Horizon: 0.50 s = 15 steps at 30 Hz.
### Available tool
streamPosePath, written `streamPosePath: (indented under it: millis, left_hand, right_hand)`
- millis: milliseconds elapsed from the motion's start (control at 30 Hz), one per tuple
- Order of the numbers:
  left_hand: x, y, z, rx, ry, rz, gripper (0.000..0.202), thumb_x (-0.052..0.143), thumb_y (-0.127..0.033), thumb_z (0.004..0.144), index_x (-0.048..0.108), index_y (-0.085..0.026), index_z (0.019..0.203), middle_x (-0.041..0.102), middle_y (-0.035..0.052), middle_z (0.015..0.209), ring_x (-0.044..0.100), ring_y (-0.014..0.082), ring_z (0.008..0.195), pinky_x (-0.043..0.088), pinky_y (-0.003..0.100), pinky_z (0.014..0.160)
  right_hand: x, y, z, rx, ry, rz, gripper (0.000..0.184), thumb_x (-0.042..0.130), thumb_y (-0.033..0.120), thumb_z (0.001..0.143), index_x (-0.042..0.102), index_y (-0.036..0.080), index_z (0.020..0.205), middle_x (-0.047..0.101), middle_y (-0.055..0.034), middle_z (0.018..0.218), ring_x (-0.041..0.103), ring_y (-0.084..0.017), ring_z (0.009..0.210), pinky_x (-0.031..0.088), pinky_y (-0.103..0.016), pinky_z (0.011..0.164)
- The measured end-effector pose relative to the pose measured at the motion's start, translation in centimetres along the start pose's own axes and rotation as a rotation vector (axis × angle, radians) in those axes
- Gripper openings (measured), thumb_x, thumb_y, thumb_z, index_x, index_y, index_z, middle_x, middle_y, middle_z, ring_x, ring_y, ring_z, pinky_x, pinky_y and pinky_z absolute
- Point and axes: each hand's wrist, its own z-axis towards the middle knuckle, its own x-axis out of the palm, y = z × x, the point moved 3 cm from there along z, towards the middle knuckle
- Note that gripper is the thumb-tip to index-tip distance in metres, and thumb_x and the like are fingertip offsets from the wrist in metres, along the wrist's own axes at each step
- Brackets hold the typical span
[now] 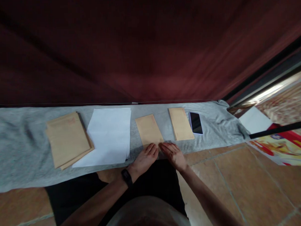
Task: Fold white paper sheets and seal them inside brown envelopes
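A brown paper envelope (149, 129) lies slightly tilted on the grey cloth, its near end under my fingers. My left hand (145, 158), with a dark watch on the wrist, presses its closed fingers on the near left corner. Close beside it, my right hand (175, 155) has its fingers together on the near right corner. The fingers cover that end, so its edge is hidden. Left of the envelope lies a stack of white paper sheets (109, 137). To the right is a small stack of brown envelopes (182, 125).
Larger brown envelopes (67, 139) are stacked at the left, partly over the white sheets. A phone (196, 123) lies right of the small stack. The grey cloth (215, 124) covers a narrow surface before a dark red curtain (148, 53). A colourful box (282, 146) stands at the right.
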Motion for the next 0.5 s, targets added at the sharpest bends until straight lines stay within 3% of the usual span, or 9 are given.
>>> streamPosePath:
  millis: [167, 267, 500]
  left_hand:
    - [-1.2, -0.8, 0.3, 0.002, 0.019, 0.067, 0.028, 0.051, -0.006, 0.091, 0.063, -0.013, 0.114, 0.067, 0.0146, 0.123, 0.062, 0.0266, 0.119, 0.052, 0.038, 0.094]
    - [-1.5, -0.7, 0.4, -0.007, 0.02, 0.085, 0.023, 0.049, -0.007, 0.092, 0.065, -0.015, 0.107, 0.07, 0.0112, 0.112, 0.065, 0.0251, 0.111, 0.051, 0.037, 0.09]
    - [-1.6, 0.7, -0.8, -0.012, -0.018, 0.037, 0.028, 0.047, -0.007, 0.093, 0.066, -0.018, 0.111, 0.071, 0.0093, 0.112, 0.064, 0.0236, 0.108, 0.046, 0.039, 0.096]
  right_hand:
    - [-0.6, -0.7, 0.8, -0.195, 0.097, -0.077, 0.038, 0.047, 0.011, 0.097, 0.062, 0.024, 0.13, 0.066, -0.0072, 0.131, 0.063, -0.022, 0.111, 0.055, -0.038, 0.09]
    - [-0.8, -1.0, 1.0, -0.25, 0.105, -0.102, 0.036, 0.047, 0.01, 0.096, 0.063, 0.021, 0.127, 0.066, -0.0078, 0.131, 0.064, -0.022, 0.111, 0.055, -0.037, 0.09]
    - [-0.4, -1.2, 0.8, -0.16, 0.03, -0.019, 0.043, 0.051, 0.02, 0.099, 0.052, 0.026, 0.142, 0.065, -0.0056, 0.135, 0.063, -0.02, 0.116, 0.054, -0.038, 0.098]
